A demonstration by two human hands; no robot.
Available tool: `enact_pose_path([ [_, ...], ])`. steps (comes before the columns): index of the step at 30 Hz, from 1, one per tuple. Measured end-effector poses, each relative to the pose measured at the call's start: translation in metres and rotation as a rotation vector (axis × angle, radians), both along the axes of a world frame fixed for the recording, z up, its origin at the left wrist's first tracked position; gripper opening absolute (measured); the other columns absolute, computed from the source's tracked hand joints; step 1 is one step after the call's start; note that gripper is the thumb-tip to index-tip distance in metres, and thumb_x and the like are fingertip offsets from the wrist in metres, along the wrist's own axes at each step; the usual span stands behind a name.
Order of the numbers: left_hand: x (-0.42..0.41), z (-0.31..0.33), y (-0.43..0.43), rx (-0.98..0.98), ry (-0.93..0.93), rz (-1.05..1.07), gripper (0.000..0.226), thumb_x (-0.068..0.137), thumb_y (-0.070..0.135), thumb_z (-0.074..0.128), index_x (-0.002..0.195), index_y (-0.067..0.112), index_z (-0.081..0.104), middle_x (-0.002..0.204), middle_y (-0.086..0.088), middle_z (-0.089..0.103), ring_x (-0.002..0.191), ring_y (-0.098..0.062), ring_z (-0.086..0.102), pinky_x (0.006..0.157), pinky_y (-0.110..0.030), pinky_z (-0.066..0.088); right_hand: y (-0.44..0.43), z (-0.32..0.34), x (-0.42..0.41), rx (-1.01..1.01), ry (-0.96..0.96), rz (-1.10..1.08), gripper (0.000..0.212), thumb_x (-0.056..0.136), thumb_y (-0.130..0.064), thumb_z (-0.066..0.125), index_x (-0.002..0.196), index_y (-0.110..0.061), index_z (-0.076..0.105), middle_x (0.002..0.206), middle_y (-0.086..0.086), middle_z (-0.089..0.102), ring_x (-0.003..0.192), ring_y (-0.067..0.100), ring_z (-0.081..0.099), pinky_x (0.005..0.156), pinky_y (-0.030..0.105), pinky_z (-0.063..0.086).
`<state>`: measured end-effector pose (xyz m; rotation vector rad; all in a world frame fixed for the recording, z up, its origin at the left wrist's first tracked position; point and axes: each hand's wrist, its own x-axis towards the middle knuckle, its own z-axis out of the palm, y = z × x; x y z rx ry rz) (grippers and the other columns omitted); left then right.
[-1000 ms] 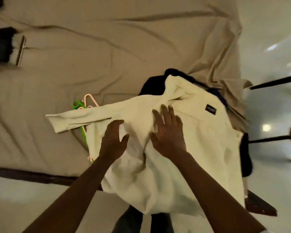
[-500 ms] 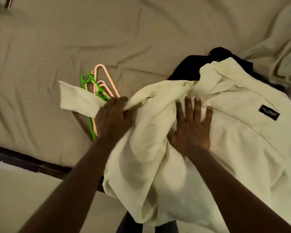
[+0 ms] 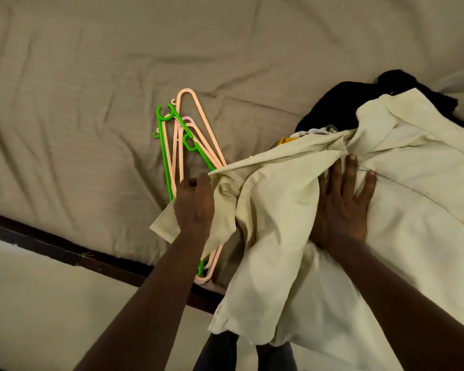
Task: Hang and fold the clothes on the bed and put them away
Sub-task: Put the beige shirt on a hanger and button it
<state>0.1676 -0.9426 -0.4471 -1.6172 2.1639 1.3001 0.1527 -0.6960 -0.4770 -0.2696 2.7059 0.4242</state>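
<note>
Shirt [image 3: 292, 210], cream, is lying at the near edge of the bed [image 3: 91, 89], hanging over its side and covering part of a dark garment [image 3: 338, 103]. Left hand [image 3: 194, 207] is gripping the folded-in sleeve [image 3: 252, 164] with curled fingers; right hand [image 3: 343, 207] is pressing flat on the shirt, fingers straight and spread. Green and peach hangers [image 3: 182, 140] are lying just beside, partly under the sleeve.

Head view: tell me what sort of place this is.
Most likely a bedroom. A wrinkled beige bed sheet covers a mattress on a dark bed frame, plastic hangers lie on it, and a cream shirt lies over dark clothes.
</note>
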Motion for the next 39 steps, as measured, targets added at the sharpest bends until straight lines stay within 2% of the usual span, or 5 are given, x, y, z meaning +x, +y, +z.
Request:
enact_pose_path([
  [7, -0.003, -0.032, 0.001, -0.091, -0.149, -0.2, 0.051, 0.098, 0.061, 0.048, 0.114, 0.017, 0.07, 0.114, -0.01, 0.072, 0.108, -0.035, 0.064, 0.091, -0.04, 0.047, -0.003, -0.001, 0.003, 0.03, 0.027, -0.012, 0.087, 0.092, -0.056, 0.015, 0.159, -0.01, -0.016, 0.171, 0.022, -0.011, 0.155, 0.045, -0.021, 0.12, 0.07, 0.0],
  [17, -0.013, -0.009, -0.038, -0.204, 0.285, 0.046, 0.018, 0.091, 0.031, 0.073, 0.106, 0.021, 0.073, 0.094, 0.005, 0.071, 0.093, -0.021, 0.068, 0.079, -0.026, 0.046, -0.005, 0.003, 0.003, 0.062, 0.032, -0.012, 0.091, 0.088, -0.061, 0.004, 0.16, -0.009, -0.017, 0.17, 0.022, -0.015, 0.154, 0.045, -0.024, 0.121, 0.069, -0.003],
  [26, -0.055, 0.016, -0.137, -0.23, 0.394, -0.141, 0.039, 0.076, 0.024, 0.054, 0.101, 0.045, 0.076, 0.082, 0.0, 0.077, 0.072, -0.027, 0.074, 0.076, -0.054, 0.063, -0.004, 0.006, 0.003, 0.028, 0.022, -0.03, 0.098, 0.085, -0.063, 0.017, 0.161, -0.012, -0.018, 0.17, 0.018, -0.016, 0.155, 0.042, -0.022, 0.121, 0.068, -0.002],
  [29, -0.066, 0.036, -0.162, -0.181, 0.42, -0.15, 0.046, 0.079, 0.013, 0.047, 0.106, 0.033, 0.078, 0.079, 0.001, 0.074, 0.052, -0.019, 0.062, 0.064, -0.045, 0.059, -0.005, 0.006, 0.003, -0.012, 0.027, -0.057, 0.096, 0.084, -0.065, 0.016, 0.164, -0.014, -0.002, 0.172, 0.017, -0.004, 0.157, 0.04, -0.015, 0.122, 0.068, -0.001],
  [39, -0.05, 0.083, -0.088, -0.018, 0.581, -0.655, 0.036, 0.104, 0.012, 0.044, 0.125, 0.025, 0.07, 0.107, -0.009, 0.07, 0.09, -0.02, 0.062, 0.076, -0.033, 0.05, -0.012, 0.014, 0.002, 0.034, -0.092, -0.077, 0.09, 0.095, -0.06, 0.02, 0.155, -0.015, -0.03, 0.166, 0.017, -0.031, 0.15, 0.043, -0.034, 0.119, 0.068, -0.01],
])
